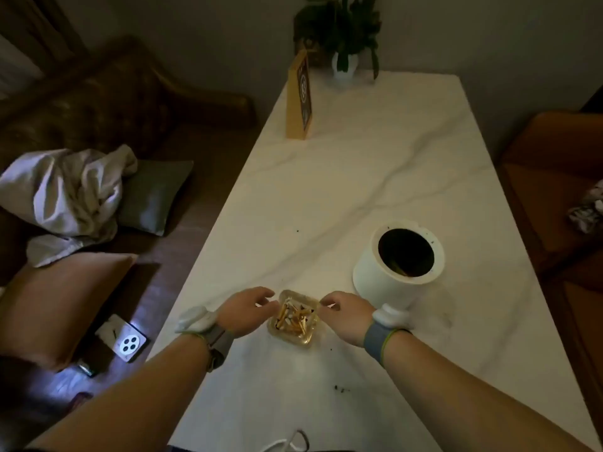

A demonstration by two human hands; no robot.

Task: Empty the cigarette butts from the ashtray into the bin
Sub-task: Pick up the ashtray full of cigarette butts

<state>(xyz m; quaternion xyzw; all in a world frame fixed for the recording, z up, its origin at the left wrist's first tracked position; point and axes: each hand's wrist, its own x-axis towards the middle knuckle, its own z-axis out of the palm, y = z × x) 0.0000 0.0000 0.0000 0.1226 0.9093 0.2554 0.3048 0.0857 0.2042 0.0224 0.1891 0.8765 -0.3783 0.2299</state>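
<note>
Ashtray [293, 318] with butts [293, 316], between both open hands' grip

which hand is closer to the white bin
Right. The right hand is at the ashtray's right edge, just below-left of the bin. The left hand is at the ashtray's left edge, on the far side from the bin.

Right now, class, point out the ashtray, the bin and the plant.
ashtray [295, 334]: head view, near glass rim.
bin [375, 272]: head view, white outer wall.
plant [346, 27]: head view, dark leaves above its white pot.
</note>
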